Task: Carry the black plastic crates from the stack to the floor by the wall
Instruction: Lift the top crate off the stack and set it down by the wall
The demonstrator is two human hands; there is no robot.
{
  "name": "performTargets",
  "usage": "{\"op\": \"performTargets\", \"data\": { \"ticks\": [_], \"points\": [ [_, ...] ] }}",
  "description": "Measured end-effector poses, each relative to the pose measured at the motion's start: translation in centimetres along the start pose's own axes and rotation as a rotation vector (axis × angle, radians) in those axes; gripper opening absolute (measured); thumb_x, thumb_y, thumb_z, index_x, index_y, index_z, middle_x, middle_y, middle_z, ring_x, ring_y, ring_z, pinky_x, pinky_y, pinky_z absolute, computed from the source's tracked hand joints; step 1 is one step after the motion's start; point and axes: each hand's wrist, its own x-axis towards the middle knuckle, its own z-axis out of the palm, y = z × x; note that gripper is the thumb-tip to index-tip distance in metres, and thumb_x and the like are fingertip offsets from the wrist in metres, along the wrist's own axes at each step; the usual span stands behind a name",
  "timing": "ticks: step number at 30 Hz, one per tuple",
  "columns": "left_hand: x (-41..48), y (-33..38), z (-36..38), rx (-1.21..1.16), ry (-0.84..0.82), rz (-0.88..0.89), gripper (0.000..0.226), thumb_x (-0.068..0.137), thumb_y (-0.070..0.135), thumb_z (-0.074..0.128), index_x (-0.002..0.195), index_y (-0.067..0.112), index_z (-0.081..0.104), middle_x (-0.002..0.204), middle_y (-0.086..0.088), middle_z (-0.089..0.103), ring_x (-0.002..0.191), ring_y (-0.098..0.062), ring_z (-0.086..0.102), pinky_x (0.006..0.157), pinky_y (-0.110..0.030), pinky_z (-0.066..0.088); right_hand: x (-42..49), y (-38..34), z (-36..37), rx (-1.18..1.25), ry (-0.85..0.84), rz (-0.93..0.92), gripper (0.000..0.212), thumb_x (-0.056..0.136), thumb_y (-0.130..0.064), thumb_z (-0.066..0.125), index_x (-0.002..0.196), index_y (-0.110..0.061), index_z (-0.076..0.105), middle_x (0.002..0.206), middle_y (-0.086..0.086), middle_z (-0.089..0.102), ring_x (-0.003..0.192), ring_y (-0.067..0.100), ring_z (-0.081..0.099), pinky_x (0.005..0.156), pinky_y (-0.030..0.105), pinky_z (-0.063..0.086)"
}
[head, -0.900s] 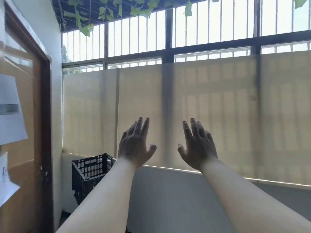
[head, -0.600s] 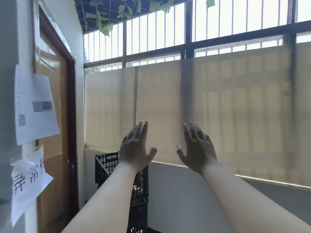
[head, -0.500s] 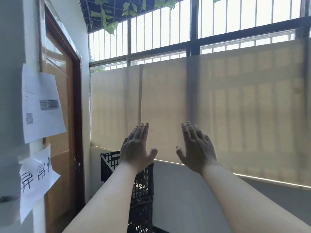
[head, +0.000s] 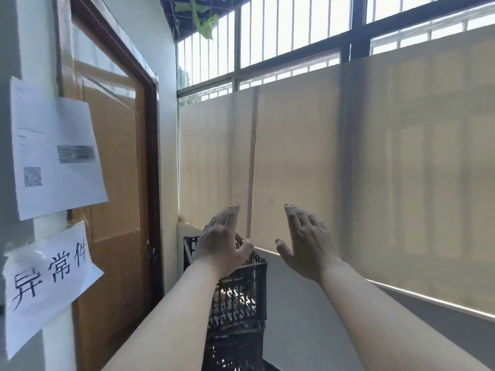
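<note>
Black crates (head: 238, 298) stacked by the door (head: 115, 183) ahead of us; our left hand (head: 219, 242) and right hand (head: 308, 247) raised, fingers (head: 232, 214) wide, holding nothing.

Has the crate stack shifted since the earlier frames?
No. The crate stack still sits in the corner beside the door; only the view swung.

A narrow enclosed balcony or back corridor of a working premises, used for storage and not lived in. A wooden door (head: 115, 183) in a dark frame lines the left side. Beside it hang a printed notice (head: 56, 156) with a QR code and a handwritten paper sign (head: 48, 277) reading 异常件. Barred windows (head: 267, 36) with vine leaves (head: 206, 22) outside run above a beige roller blind (head: 375, 170), and black plastic crates (head: 238, 298) stand stacked in the corner.
</note>
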Motion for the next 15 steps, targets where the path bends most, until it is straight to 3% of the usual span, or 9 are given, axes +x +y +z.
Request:
{"op": "performTargets", "data": {
  "ticks": [5, 15],
  "points": [
    [3.5, 0.4, 3.9, -0.020, -0.015, -0.062, 0.082, 0.088, 0.048, 0.058, 0.160, 0.023, 0.026, 0.166, -0.002, 0.034, 0.152, -0.022, 0.030, 0.121, -0.041, 0.025, 4.0, 3.8, 4.1, 0.070, -0.031, -0.073, 0.083, 0.095, -0.052, 0.047, 0.162, -0.009, 0.021, 0.166, 0.010, 0.036, 0.148, 0.030, 0.038, 0.112, 0.045, 0.038],
    [7.7, -2.4, 10.3, -0.077, -0.032, -0.235, 0.078, 0.092, 0.040, 0.059, 0.160, 0.023, 0.027, 0.165, 0.000, 0.037, 0.149, -0.022, 0.035, 0.118, -0.050, 0.036, 10.5, 6.8, 13.6, 0.271, -0.077, -0.128, 0.077, 0.097, -0.045, 0.049, 0.162, -0.011, 0.026, 0.159, 0.008, 0.049, 0.139, 0.031, 0.049, 0.109, 0.043, 0.041]
  ]
}}
